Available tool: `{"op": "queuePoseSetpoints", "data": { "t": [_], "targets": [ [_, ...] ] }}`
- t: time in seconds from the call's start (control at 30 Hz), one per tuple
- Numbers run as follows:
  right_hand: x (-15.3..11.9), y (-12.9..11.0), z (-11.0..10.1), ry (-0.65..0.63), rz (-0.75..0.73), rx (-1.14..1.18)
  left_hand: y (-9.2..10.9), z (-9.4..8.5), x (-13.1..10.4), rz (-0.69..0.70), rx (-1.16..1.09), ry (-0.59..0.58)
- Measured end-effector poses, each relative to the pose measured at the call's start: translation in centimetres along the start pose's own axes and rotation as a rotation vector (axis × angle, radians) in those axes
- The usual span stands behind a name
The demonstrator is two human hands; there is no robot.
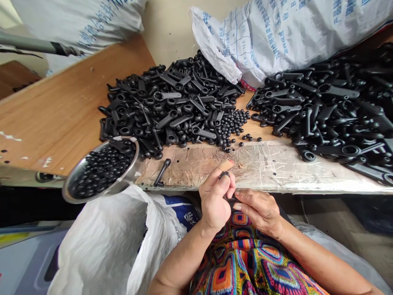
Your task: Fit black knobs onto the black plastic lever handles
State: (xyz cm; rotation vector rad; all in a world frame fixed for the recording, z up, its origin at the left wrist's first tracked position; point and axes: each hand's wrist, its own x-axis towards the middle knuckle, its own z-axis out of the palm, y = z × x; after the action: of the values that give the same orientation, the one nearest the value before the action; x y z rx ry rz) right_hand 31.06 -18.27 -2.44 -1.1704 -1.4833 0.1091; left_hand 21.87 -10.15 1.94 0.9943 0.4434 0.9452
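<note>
Just past the front edge of the table, my left hand [216,198] is closed round a small black plastic part [224,175], with the thumb pressed on its top end. From the right, my right hand [260,209] pinches the lower end of the same part between thumb and fingertips. Most of the part is hidden by my fingers, but it resembles the crank handles in the pile. A single black crank handle [162,172] lies on the taped table edge [190,164] to the left of my hands.
A large heap of black crank handles [172,110] covers the middle, with small black balls [230,123] beside it. More handles [331,106] lie right. A metal bowl [137,164] of black balls overhangs the edge above an open white sack [101,241]. Printed sacks [276,37] stand behind.
</note>
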Motion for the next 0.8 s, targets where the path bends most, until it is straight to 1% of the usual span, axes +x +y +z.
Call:
{"op": "queuePoseSetpoints", "data": {
  "t": [0.1, 0.2, 0.3, 0.37, 0.43, 0.5, 0.53, 0.6, 0.63, 0.67, 0.73, 0.77, 0.8],
  "targets": [
    [-0.1, -0.2, 0.1, 0.003, 0.069, 0.032, -0.3, 0.1, -0.3, 0.026, 0.034, 0.034],
    [-0.3, -0.2, 0.5, 0.038, 0.214, 0.081, -1.0, 0.1, -0.7, 0.078, 0.052, 0.08],
    [-0.5, 0.4, 0.8, 0.06, 0.361, 0.149, -1.7, 0.0, -0.5, 0.11, 0.011, 0.111],
    [-0.4, 0.9, 0.7, 0.024, 0.42, 0.184, -2.0, 0.0, 0.0, 0.119, 0.001, 0.107],
    [-0.1, 1.3, 0.2, -0.064, 0.426, 0.178, -2.1, 0.0, 0.5, 0.11, -0.003, 0.072],
    [0.3, 1.7, -0.4, -0.136, 0.365, 0.116, -2.0, 0.0, 1.0, 0.088, 0.007, -0.003],
    [0.6, 1.8, -0.9, -0.146, 0.308, 0.061, -1.8, -0.1, 1.3, 0.082, 0.023, -0.046],
    [1.1, 2.1, -1.9, -0.105, 0.148, -0.107, -1.1, -0.3, 1.8, 0.058, 0.074, -0.117],
    [1.3, 2.3, -2.4, -0.077, 0.057, -0.212, -0.7, -0.5, 2.0, 0.023, 0.102, -0.131],
    [1.5, 2.5, -3.1, -0.053, -0.034, -0.327, -0.2, -0.7, 2.3, -0.037, 0.128, -0.136],
    [1.8, 2.9, -4.3, -0.044, -0.194, -0.554, 0.7, -1.1, 2.8, -0.233, 0.175, -0.158],
    [1.8, 3.1, -4.8, -0.064, -0.256, -0.652, 1.0, -1.3, 3.1, -0.353, 0.202, -0.202],
    [1.9, 3.4, -5.3, -0.094, -0.307, -0.73, 1.1, -1.4, 3.3, -0.471, 0.232, -0.276]
  ]
}}
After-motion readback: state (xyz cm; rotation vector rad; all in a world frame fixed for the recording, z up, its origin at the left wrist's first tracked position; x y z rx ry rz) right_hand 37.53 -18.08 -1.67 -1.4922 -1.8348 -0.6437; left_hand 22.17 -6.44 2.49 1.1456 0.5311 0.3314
